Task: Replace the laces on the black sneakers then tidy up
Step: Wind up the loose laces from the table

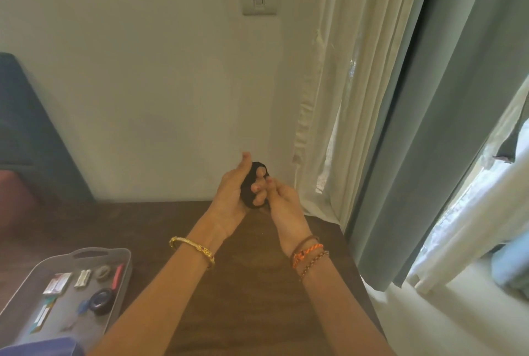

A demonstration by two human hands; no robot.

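Your left hand [232, 189] is curled round a small black coiled bundle of lace [252, 181], its grip clamped on it with the fingers wrapped across the front. Your right hand [282, 198] meets it from the right, fingertips pinching at the bundle's edge beside the left fingers, so that grip is closed on the lace too. Both hands hold the bundle in the air, above the far edge of the dark brown wooden tabletop [257, 284] and close to the pale wall.

No black sneakers are in view, so you cannot judge from here how the lacing itself stands. By the look of it you are winding up or securing a lace, which would belong to the tidying part of the job.

The next move probably calls for keeping the coil tight while you tuck its loose end, then carrying it left to the grey plastic handled tray [86, 254] of small oddments at the near left of the tabletop. Loosen your grip too early and the coil may spring apart.
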